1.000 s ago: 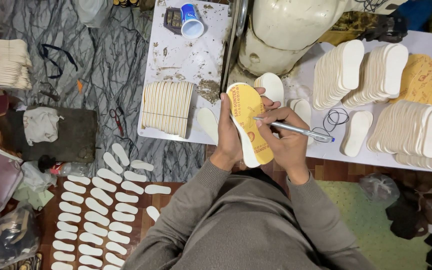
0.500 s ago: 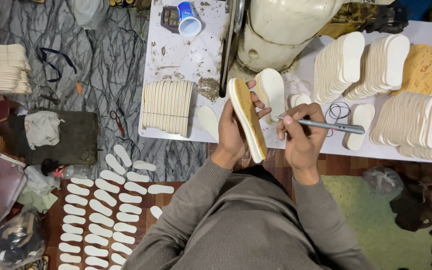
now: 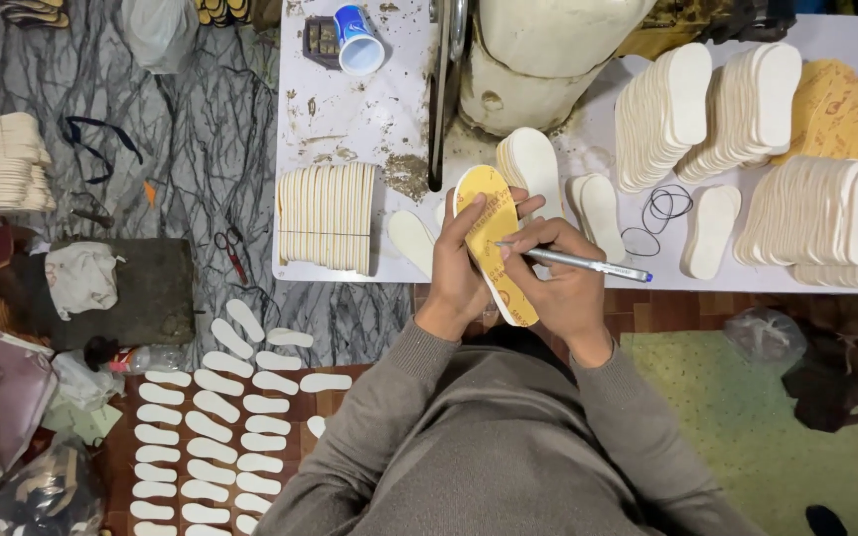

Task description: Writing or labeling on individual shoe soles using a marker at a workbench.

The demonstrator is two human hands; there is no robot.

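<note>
The left hand [image 3: 457, 273] holds a yellow insole [image 3: 494, 238] up above the table [image 3: 350, 119] edge, its fingers wrapped round the near long side and the fingertips pressed on the face. The insole's long axis runs from up near the table down toward the person's chest, leaning a little to the right at the low end. The right hand [image 3: 558, 283] sits just right of it, its grip pinching a silver pen [image 3: 578, 263] with a blue cap end. The pen lies nearly level, crossing the insole's axis, its tip touching the yellow face about midway along. So the insole lies directly left of the pen grip, and both hands are touching it.

Behind them, a white insole [image 3: 533, 164] stands just beyond the yellow one. A tilted row of cream soles [image 3: 328, 216] lies to the left on the table. A blue and white paper cup [image 3: 357, 40] lies tipped near the far left corner. Stacks of white insoles [image 3: 707, 109] fill the right, with yellow printed sheets [image 3: 846, 109] at the far right, marked in darker orange. Black rubber bands [image 3: 662, 213] lie between the stacks. On the floor, white insole cutouts [image 3: 211, 417] are laid out in rows.
</note>
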